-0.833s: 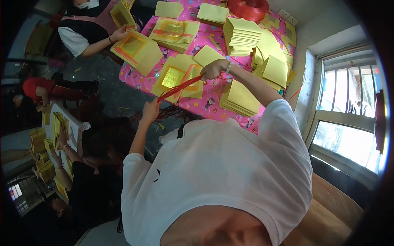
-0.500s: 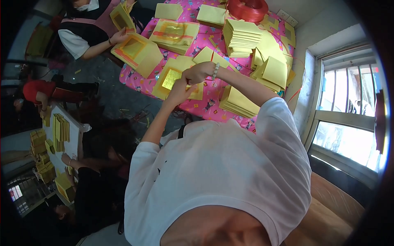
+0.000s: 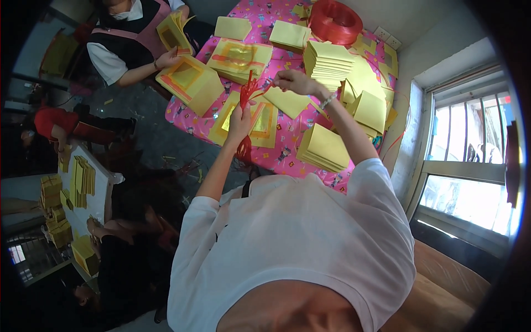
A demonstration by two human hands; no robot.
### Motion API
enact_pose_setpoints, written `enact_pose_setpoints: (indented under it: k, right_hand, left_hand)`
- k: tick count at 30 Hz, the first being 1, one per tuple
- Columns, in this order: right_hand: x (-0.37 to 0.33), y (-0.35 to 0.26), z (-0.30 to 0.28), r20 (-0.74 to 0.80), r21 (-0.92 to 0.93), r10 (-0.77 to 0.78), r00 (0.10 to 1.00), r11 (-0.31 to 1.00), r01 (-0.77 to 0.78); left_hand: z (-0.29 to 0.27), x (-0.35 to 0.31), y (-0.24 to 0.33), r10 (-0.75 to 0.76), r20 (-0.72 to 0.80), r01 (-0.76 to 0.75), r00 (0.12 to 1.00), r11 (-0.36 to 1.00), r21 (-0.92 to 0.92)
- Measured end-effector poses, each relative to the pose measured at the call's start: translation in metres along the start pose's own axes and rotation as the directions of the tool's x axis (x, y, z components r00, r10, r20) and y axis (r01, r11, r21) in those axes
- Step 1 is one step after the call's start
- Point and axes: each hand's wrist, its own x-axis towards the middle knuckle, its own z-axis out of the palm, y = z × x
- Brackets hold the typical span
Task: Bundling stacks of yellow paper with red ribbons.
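My left hand (image 3: 240,123) is closed around a bunch of red plastic strips (image 3: 248,91), whose ends stick up above the fist and hang below it. Just to the right, my right hand (image 3: 296,82) pinches the end of one red strip and holds it away from the bunch. Beneath my hands, yellow paper sheets with a gold foil square (image 3: 264,124) lie on the pink patterned tablecloth (image 3: 191,123). A folded yellow sheet (image 3: 289,102) rests under my right wrist.
Stacks of folded yellow paper (image 3: 327,62) stand at the right, another stack (image 3: 323,148) nearer me. A red coil of strip (image 3: 335,22) lies at the far edge. Across the left corner, a person holds yellow papers (image 3: 191,83). People work at a white table (image 3: 99,191) at the left.
My hands were together low over the foil sheet. Now they are apart, the right one further right and farther away, and the red bunch shows in my left hand.
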Motion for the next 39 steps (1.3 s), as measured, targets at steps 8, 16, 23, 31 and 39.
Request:
enact_pose_setpoints:
  k: [8, 16, 23, 31, 39]
  right_hand:
    - [0.023, -0.043, 0.081, -0.508, 0.752, 0.361, 0.782, 0.628, 0.199]
    - [0.027, -0.052, 0.089, -0.473, 0.852, 0.419, 0.775, 0.442, 0.28]
    - [0.026, -0.07, 0.091, -0.451, 0.889, 0.367, 0.814, 0.267, 0.372]
    - [0.014, -0.083, 0.14, -0.377, 0.677, -0.164, 0.911, 0.623, 0.392]
    - [0.008, -0.045, 0.184, 0.523, 0.311, -0.072, 0.85, 0.944, -0.111]
  left_hand:
    - [0.034, 0.015, 0.017, -0.128, -0.014, 0.117, 0.992, 0.943, -0.311]
    - [0.042, 0.017, 0.014, 0.02, -0.098, -0.039, 0.995, 0.981, -0.19]
    - [0.031, 0.013, 0.025, 0.194, -0.144, -0.177, 0.97, 0.977, 0.121]
    - [-0.028, 0.009, 0.081, 0.006, -0.436, -0.26, 0.9, 0.81, -0.525]
    - [-0.159, -0.046, 0.083, -0.146, -0.456, -0.277, 0.878, 0.621, -0.733]
